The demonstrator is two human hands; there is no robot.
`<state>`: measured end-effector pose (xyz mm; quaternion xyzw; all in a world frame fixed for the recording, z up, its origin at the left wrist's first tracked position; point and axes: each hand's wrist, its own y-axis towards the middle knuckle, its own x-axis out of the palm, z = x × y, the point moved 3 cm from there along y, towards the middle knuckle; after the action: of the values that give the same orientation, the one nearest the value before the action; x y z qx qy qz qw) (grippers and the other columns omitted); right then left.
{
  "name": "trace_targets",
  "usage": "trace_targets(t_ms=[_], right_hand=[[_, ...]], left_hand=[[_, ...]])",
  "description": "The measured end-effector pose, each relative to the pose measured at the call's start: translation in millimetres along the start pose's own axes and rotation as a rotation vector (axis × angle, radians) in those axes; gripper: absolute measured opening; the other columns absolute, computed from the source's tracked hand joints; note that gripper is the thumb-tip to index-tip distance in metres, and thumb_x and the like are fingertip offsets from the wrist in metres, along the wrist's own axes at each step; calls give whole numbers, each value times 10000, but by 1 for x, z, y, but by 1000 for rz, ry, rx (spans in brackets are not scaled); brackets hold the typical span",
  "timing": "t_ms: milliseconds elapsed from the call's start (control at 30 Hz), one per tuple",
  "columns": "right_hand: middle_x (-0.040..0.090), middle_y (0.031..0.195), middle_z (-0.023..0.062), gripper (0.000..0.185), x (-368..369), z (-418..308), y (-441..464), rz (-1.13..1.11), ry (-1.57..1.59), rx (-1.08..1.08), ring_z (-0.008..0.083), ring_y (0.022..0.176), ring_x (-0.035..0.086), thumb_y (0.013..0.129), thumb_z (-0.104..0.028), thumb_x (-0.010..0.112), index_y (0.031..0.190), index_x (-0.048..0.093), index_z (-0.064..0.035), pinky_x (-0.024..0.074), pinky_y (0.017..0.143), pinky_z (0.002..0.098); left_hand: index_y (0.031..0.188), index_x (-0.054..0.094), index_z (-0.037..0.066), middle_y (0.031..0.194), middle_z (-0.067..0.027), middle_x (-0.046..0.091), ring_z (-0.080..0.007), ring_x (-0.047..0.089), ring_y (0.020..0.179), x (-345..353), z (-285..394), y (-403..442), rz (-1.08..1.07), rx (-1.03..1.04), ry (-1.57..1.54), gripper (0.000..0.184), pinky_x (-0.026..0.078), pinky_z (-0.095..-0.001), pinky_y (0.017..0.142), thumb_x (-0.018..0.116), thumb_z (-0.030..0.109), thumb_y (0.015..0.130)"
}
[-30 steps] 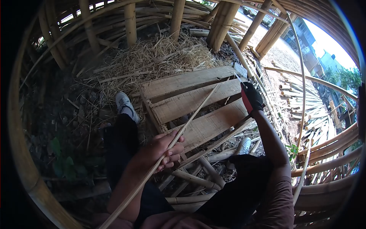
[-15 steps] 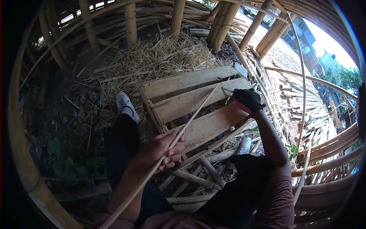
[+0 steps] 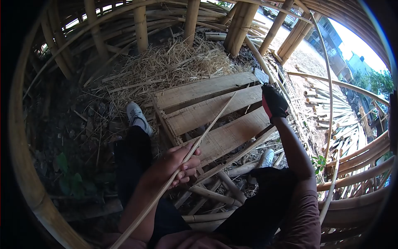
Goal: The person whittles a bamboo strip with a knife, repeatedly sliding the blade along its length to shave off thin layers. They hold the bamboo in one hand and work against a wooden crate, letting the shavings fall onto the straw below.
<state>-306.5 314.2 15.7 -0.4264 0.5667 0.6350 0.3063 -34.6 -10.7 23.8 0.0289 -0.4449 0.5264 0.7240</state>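
Observation:
A long thin bamboo strip (image 3: 209, 127) slants from the bottom edge up over a slatted wooden platform (image 3: 215, 112). My bare left hand (image 3: 181, 163) is closed around its lower middle, and the strip's far end hangs over the slats. My right hand (image 3: 274, 101), in a black glove with red on the palm side, is closed at the platform's right edge, apart from the strip. It grips a knife whose blade showed half a second ago; now the blade hardly shows against the background.
Straw-like shavings (image 3: 174, 66) heap behind the platform. Bamboo posts (image 3: 241, 29) stand beyond them. A pale block (image 3: 261, 76) lies at the platform's far right corner. Cut bamboo poles (image 3: 338, 110) are stacked at right. My shoes (image 3: 134, 113) flank the platform.
My right hand has moved right, away from the strip's far end, and turned so the blade no longer points left. My left hand and the strip have stayed nearly still.

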Motion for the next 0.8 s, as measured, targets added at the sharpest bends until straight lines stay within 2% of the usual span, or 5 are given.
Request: trace_targets(t_ms=[333, 400, 467, 600, 800], right_hand=[[722, 987, 106, 278, 21, 17, -11, -416, -229, -642, 310, 885, 706, 976, -333, 500, 1031, 722, -175, 566, 729, 431], [717, 931, 126, 282, 30, 46, -11, -253, -64, -492, 319, 863, 708, 972, -301, 493, 981, 728, -146, 565, 711, 437], [702, 859, 142, 310, 22, 70, -5, -154, -488, 80, 331, 832, 705, 996, -271, 453, 991, 723, -119, 560, 714, 443], [693, 885, 144, 367, -1, 43, -8, -126, -357, 131, 332, 833, 695, 1043, -308, 387, 1068, 704, -125, 546, 726, 457], [677, 982, 133, 352, 17, 19, -8, -309, -374, -365, 308, 851, 686, 1051, -285, 411, 1358, 582, -278, 556, 715, 446]], left_hand=[[1050, 460, 60, 589, 79, 352, -11, 301, 369, -1, 0, 1, -16, -7, 2, 322, 286, -159, 298, 310, 340, 1101], [1046, 459, 61, 590, 78, 355, -11, 298, 367, 0, 0, 1, -24, 4, 7, 318, 286, -158, 298, 315, 339, 1100], [1045, 458, 61, 590, 78, 355, -11, 297, 367, 0, 0, 1, -11, 0, 9, 316, 286, -159, 298, 318, 340, 1100], [1046, 458, 60, 590, 77, 355, -11, 297, 368, 0, 0, 1, -13, -2, 16, 317, 288, -162, 299, 327, 344, 1098], [1050, 459, 57, 589, 76, 356, -11, 302, 368, 0, 0, 1, -10, -11, 2, 313, 289, -163, 300, 327, 337, 1098]])
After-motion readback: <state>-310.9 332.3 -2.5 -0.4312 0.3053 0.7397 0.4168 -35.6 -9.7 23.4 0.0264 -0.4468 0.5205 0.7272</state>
